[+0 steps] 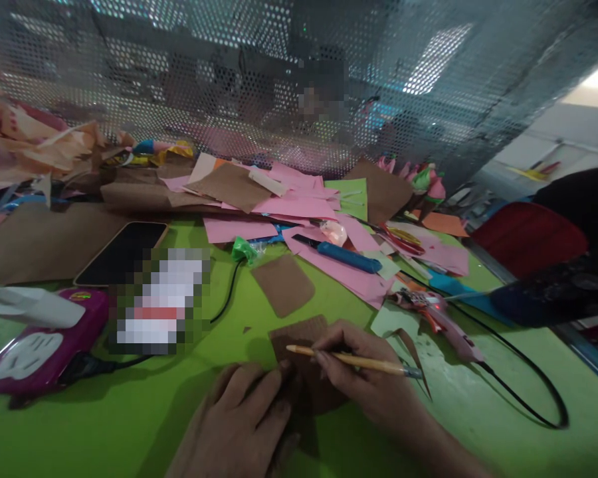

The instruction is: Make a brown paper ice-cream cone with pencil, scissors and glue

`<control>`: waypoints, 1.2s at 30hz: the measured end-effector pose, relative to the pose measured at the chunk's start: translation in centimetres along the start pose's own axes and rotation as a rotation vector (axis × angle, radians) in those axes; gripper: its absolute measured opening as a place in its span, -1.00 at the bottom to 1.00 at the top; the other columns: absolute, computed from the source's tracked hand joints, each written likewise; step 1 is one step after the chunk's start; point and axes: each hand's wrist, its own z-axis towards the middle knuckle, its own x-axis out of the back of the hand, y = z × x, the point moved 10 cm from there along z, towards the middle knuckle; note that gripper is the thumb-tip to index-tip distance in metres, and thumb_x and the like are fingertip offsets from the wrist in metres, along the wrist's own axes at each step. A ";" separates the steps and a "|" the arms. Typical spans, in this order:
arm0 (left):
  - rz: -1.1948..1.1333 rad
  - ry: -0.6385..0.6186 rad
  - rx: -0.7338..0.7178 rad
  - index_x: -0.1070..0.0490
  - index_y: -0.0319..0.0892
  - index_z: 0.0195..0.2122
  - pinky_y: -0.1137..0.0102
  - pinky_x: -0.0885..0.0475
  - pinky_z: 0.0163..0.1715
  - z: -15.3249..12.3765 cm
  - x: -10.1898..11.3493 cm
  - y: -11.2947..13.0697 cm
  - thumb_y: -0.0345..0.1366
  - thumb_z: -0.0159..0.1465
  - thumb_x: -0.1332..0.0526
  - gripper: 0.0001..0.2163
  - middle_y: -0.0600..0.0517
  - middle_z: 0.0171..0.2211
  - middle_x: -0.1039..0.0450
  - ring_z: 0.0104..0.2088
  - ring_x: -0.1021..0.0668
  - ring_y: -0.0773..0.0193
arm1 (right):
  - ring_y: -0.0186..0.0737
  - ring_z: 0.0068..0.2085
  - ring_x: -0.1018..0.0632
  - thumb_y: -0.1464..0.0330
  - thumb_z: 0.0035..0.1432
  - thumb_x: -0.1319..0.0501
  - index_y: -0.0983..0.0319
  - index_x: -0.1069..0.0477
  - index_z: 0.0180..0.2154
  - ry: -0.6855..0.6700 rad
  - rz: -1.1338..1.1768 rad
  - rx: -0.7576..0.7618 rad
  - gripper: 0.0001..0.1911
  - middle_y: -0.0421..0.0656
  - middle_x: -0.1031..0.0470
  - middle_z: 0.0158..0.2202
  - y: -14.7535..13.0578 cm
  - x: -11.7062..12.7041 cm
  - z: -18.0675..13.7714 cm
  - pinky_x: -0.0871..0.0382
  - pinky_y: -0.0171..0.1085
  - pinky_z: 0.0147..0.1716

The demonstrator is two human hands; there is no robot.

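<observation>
A perforated metal panel (219, 73), pocked with small round holes, fills the top of the frame; shapes behind it are hard to make out. The smooth green table (94, 425) spreads below, cut off at the bottom edge. A paper heap (299, 192), mostly thin flat pink sheets with creased brown ones, crosses the middle.

At bottom centre, the left hand (249, 408) rests with bent fingers at a brown card; its fingertips are partly hidden, so I cannot tell whether they grip. The right hand (366, 365) leans in from lower right. At left sits a glossy purple power strip (92, 322), cut off by the frame. The brown card (309, 378), slightly ribbed, lies between the hands, partly covered by them. A similar, round-cornered brown piece (283, 285) lies above it. Slimmest is the tan pencil (361, 362), pinched between the right hand's thumb and fingers.
</observation>
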 end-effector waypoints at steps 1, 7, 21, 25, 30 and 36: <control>-0.001 0.012 0.012 -0.51 -0.08 -0.08 0.23 -0.37 -0.17 0.0 0.0 -0.1 -0.19 0.47 0.14 -0.60 0.05 -0.14 -0.57 -0.20 -0.46 0.14 | -0.32 -0.52 -0.45 0.40 0.16 -0.18 0.19 -0.42 -0.41 0.022 -0.023 0.002 -0.90 -0.24 -0.47 -0.53 0.0 0.4 0.0 -0.27 -0.37 -0.55; 0.079 -0.040 -0.106 -0.49 -0.08 -0.01 0.32 -0.42 -0.20 0.1 0.4 0.3 -0.20 0.44 0.02 -0.69 0.13 0.00 -0.55 -0.20 -0.50 0.19 | -0.27 -0.53 -0.46 0.35 0.15 -0.18 0.19 -0.39 -0.46 0.176 -0.160 -0.102 -0.86 -0.23 -0.46 -0.57 1.7 3.3 -0.7 -0.27 -0.34 -0.55; 0.157 -0.028 -0.268 -0.48 -0.08 0.03 0.38 -0.42 -0.16 -0.9 0.9 0.9 -0.24 0.40 -0.06 -0.73 0.15 0.03 -0.53 -0.15 -0.53 0.23 | -0.29 -0.54 -0.39 0.37 0.13 -0.17 0.20 -0.35 -0.48 0.306 -0.098 -0.114 -0.86 -0.25 -0.38 -0.59 2.5 5.2 -0.7 -0.22 -0.34 -0.59; 0.140 -0.010 -0.273 -0.49 -0.08 -0.01 0.39 -0.42 -0.17 -0.7 1.3 0.9 -0.21 0.41 -0.07 -0.74 0.18 -0.04 -0.57 -0.18 -0.54 0.25 | -0.29 -0.53 -0.40 0.37 0.13 -0.17 0.20 -0.36 -0.48 0.318 -0.100 -0.116 -0.86 -0.25 -0.39 -0.58 2.5 5.3 -0.9 -0.24 -0.34 -0.56; 0.100 0.002 -0.236 -0.52 -0.08 -0.09 0.38 -0.41 -0.19 0.0 1.8 0.9 -0.22 0.43 -0.04 -0.74 0.17 -0.11 -0.60 -0.20 -0.54 0.26 | -0.30 -0.55 -0.42 0.36 0.14 -0.20 0.20 -0.38 -0.47 0.256 -0.018 -0.081 -0.87 -0.24 -0.42 -0.58 1.7 4.1 -1.2 -0.24 -0.35 -0.58; 0.014 0.079 -0.079 -0.52 -0.11 -0.38 0.33 -0.42 -0.24 1.0 2.9 1.0 -0.30 0.47 0.09 -0.58 0.09 -0.31 -0.60 -0.28 -0.53 0.24 | -0.32 -0.55 -0.44 0.40 0.14 -0.19 0.20 -0.41 -0.41 -0.010 0.140 -0.034 -0.92 -0.24 -0.45 -0.56 0.3 0.2 -0.8 -0.26 -0.38 -0.59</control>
